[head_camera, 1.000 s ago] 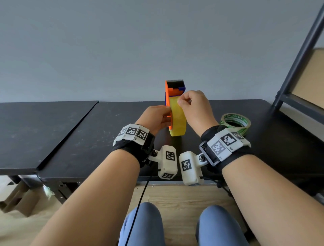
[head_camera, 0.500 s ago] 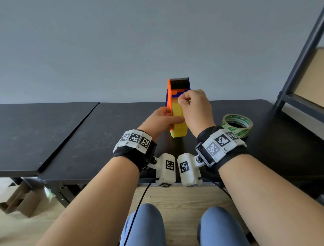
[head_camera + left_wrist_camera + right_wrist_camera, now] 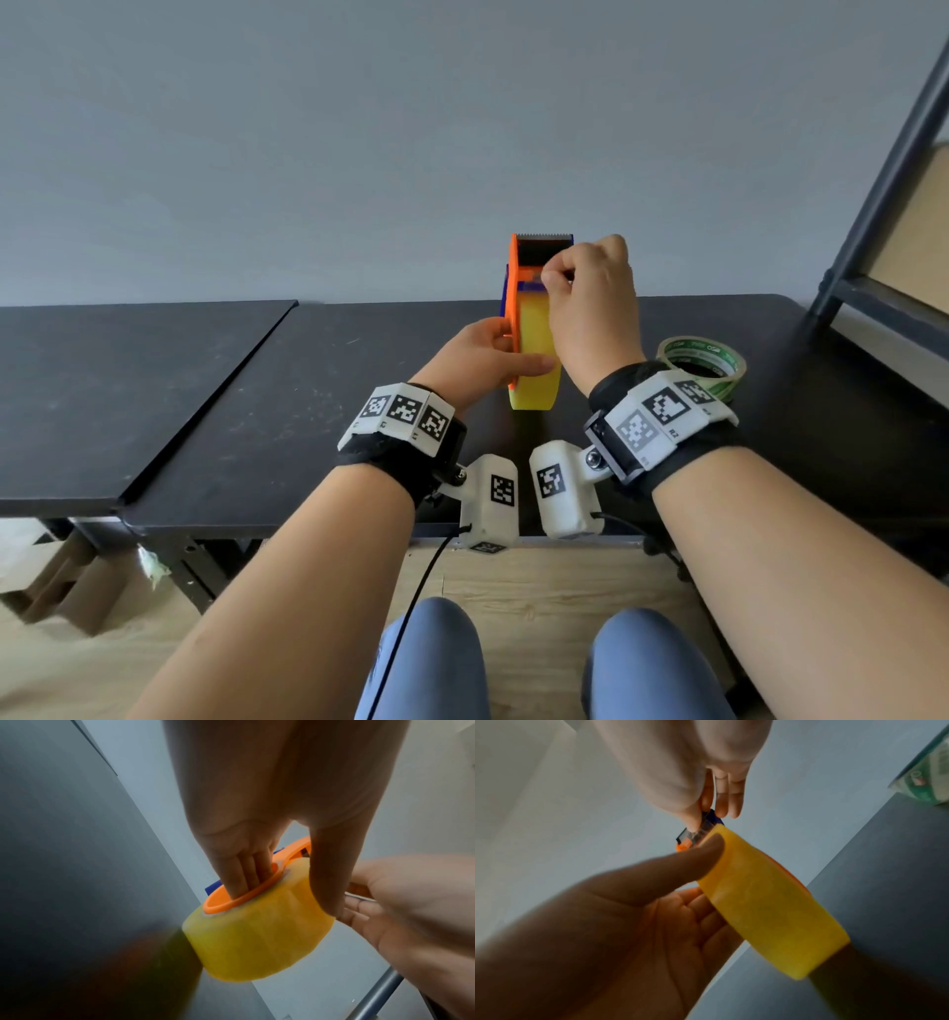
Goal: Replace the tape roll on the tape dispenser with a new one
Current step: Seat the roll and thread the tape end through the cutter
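An orange tape dispenser (image 3: pixel 513 288) stands on edge on the black table (image 3: pixel 318 390), with a yellow tape roll (image 3: pixel 534 354) mounted on it and its toothed blade (image 3: pixel 543 237) at the top. My left hand (image 3: pixel 506 354) holds it. In the left wrist view the fingers (image 3: pixel 246 880) reach into the orange hub ring (image 3: pixel 231 902) and the thumb lies across the yellow roll (image 3: pixel 257 939). My right hand (image 3: pixel 557 275) pinches the loose tape end (image 3: pixel 700 830) just below the blade, above the yellow roll (image 3: pixel 770 902).
A second tape roll (image 3: pixel 701 362) with green print lies flat on the table to the right of my right wrist. A dark metal shelf frame (image 3: pixel 883 169) rises at the far right. A second black table (image 3: pixel 102 390) adjoins on the left.
My right hand has moved up the dispenser with the tape end, from the roll's top to just under the blade. My left thumb now lies across the roll.
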Demonstrator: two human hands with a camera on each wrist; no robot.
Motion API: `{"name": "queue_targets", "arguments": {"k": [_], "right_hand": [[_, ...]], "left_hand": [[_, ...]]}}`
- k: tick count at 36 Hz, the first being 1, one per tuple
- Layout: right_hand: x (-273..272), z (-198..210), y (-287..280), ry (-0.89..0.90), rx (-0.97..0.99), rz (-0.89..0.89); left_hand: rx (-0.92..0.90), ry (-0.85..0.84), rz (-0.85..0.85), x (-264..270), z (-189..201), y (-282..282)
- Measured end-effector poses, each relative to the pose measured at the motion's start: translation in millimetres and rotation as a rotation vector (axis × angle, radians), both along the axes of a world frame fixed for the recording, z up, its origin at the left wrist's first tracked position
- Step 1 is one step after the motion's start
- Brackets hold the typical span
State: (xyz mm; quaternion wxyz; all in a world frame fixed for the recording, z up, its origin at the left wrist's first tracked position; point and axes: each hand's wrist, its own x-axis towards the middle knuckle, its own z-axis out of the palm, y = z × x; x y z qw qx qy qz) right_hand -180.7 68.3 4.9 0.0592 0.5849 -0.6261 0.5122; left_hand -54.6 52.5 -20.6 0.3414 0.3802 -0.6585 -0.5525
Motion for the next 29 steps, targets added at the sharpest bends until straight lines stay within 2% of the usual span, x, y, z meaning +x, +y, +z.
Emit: {"name": "queue_targets", "arguments": {"k": [4,16,21,25,29], "right_hand": [[-1.3,1.3,0.3,-0.014,0.037,0.025],[-15.1,1.0,-4.3,-0.254,0.034,-0.012],[-15.8,2.4,-6.9,-0.234,0.028,0.000],[-14.4,4.0,-7.8,-0.149,0.001,-0.010],[-13.5,5.4,-6.5,-0.177,0.005,0.014]], "left_hand": [[0.027,0.017,0.018,1.2,-1.3,-0.1],[0.073,-0.013,-0.012,6.9,6.7,1.9],[0.050,-0.020,0.109,0.1,11.9,2.2],[-0.068,-0.122,0.209,-4.0,17.5,4.3],[-0.170,-0.264,0.254,-8.1,14.6,2.9]]}}
